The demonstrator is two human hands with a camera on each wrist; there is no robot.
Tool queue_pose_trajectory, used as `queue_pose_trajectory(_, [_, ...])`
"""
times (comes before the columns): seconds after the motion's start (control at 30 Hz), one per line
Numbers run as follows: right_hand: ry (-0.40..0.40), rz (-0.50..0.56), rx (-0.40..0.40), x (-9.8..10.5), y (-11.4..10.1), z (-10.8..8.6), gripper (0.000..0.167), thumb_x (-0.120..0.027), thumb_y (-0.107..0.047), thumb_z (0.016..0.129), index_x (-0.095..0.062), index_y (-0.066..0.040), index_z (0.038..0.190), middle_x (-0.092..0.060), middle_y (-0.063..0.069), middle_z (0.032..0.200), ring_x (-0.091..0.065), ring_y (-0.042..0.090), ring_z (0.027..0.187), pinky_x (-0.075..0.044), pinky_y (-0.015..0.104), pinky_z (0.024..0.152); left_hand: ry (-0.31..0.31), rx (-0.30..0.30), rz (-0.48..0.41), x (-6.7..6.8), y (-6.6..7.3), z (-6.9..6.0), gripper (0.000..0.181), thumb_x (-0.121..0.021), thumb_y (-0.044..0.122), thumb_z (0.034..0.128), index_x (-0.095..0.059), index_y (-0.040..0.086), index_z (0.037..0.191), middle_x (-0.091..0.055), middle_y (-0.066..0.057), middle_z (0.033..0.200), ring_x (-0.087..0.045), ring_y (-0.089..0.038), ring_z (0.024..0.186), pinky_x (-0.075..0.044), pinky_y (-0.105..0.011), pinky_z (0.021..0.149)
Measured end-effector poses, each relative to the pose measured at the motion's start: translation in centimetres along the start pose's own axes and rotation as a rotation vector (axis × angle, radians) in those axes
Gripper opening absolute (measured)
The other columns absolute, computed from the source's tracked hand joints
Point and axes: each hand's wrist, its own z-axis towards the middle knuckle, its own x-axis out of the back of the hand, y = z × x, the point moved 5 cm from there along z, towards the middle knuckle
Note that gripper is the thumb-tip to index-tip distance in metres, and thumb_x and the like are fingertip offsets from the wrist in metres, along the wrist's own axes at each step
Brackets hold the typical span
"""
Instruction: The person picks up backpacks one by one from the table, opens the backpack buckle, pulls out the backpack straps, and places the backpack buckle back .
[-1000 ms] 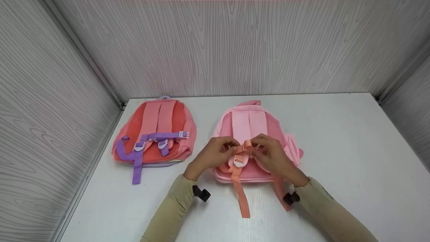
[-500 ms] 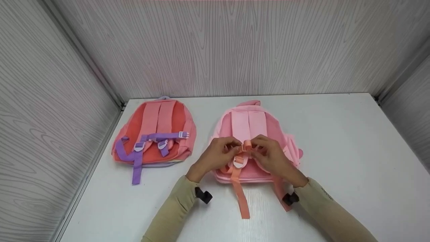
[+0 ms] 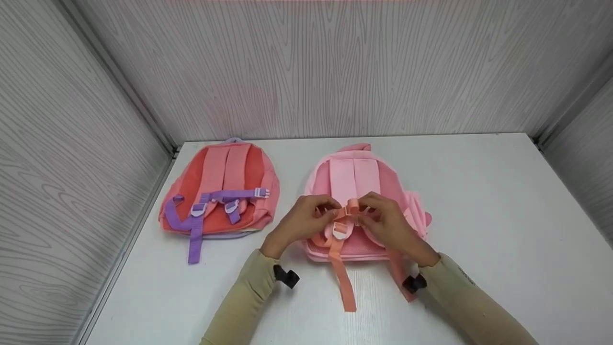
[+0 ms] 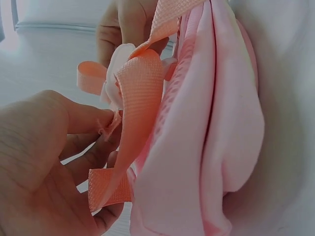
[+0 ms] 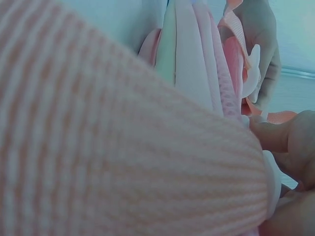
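Observation:
A pink backpack (image 3: 393, 182) lies back side up before me in the head view, its orange webbing strap (image 3: 353, 206) gathered over the middle. My left hand (image 3: 306, 218) pinches a short piece of this webbing between thumb and fingertips. In the left wrist view that piece shows a frayed end (image 4: 110, 124), beside a white plastic buckle (image 4: 114, 73). My right hand (image 3: 389, 220) holds the same strap from the other side, near its upright loop. Just below the hands sits another white buckle (image 3: 340, 231). Webbing blocks much of the right wrist view, so the right fingertips are partly hidden.
A coral backpack (image 3: 261, 165) with purple straps (image 3: 196, 239) lies to the left. Two orange strap tails, one on the left (image 3: 345, 282) and one on the right (image 3: 400, 278), hang onto the white table (image 3: 488, 201). Grey wood-grain panels (image 3: 306, 72) enclose the table's back and sides.
Half a second ago my left hand moved slightly right, toward the loop; now it is back left, with more webbing showing between the hands. The right hand and both backpacks stay nearly still.

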Motion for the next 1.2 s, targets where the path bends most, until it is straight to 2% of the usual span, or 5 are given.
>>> queue_pose_trajectory(0.37, [-0.014, -0.001, 0.001, -0.2, 0.2, -0.1, 0.021, -0.08, -0.009, 0.096, -0.081, -0.013, 0.116, -0.072, 0.0, 0.102, -0.064, 0.02, 0.09, -0.057, 0.024, 0.082, 0.054, -0.022, -0.007, -1.2, -0.1, 0.3, 0.017, -0.067, 0.017, 0.1056, -0.077, 0.012, 0.118, -0.076, 0.002, 0.104, -0.062, -0.011, 0.087, -0.053, -0.027, 0.078])
queue_pose_trajectory(0.47, [-0.006, -0.005, 0.0, -0.2, 0.2, -0.1, 0.016, -0.08, -0.01, 0.096, -0.08, -0.013, 0.112, -0.07, -0.001, 0.1, -0.064, 0.022, 0.088, -0.056, 0.026, 0.08, 0.05, -0.015, -0.016, -1.0, -0.1, 0.2, 0.017, -0.068, 0.017, 0.1053, -0.078, 0.012, 0.118, -0.076, 0.003, 0.103, -0.063, -0.011, 0.087, -0.053, -0.027, 0.077])
queue_pose_trajectory(0.8, [0.018, -0.023, 0.009, -0.1, -0.2, 0.0, 0.011, -0.08, -0.01, 0.097, -0.078, -0.014, 0.107, -0.07, -0.003, 0.097, -0.064, 0.021, 0.087, -0.057, 0.029, 0.08, 0.008, -0.011, -0.005, -0.1, -0.2, 0.1, 0.013, -0.07, 0.021, 0.1028, -0.079, 0.016, 0.112, -0.075, 0.003, 0.103, -0.064, -0.014, 0.093, -0.053, -0.032, 0.084])
queue_pose_trajectory(1.03, [0.01, -0.024, 0.014, -0.1, -0.1, 0.0, 0.015, -0.079, -0.011, 0.097, -0.079, -0.014, 0.111, -0.071, -0.003, 0.101, -0.065, 0.02, 0.09, -0.058, 0.029, 0.083, -0.004, 0.001, -0.007, 0.2, -0.1, -0.1, 0.013, -0.07, 0.02, 0.1023, -0.078, 0.017, 0.111, -0.076, 0.004, 0.104, -0.065, -0.013, 0.098, -0.053, -0.035, 0.089])
queue_pose_trajectory(1.2, [0.01, -0.008, 0.03, -0.1, -0.1, 0.0, 0.015, -0.079, -0.01, 0.096, -0.079, -0.012, 0.111, -0.071, -0.001, 0.1, -0.065, 0.021, 0.089, -0.058, 0.029, 0.082, 0.003, -0.012, -0.012, 0.2, -0.1, 0.0, 0.014, -0.069, 0.017, 0.1023, -0.078, 0.015, 0.113, -0.076, 0.002, 0.105, -0.066, -0.014, 0.098, -0.053, -0.035, 0.089])
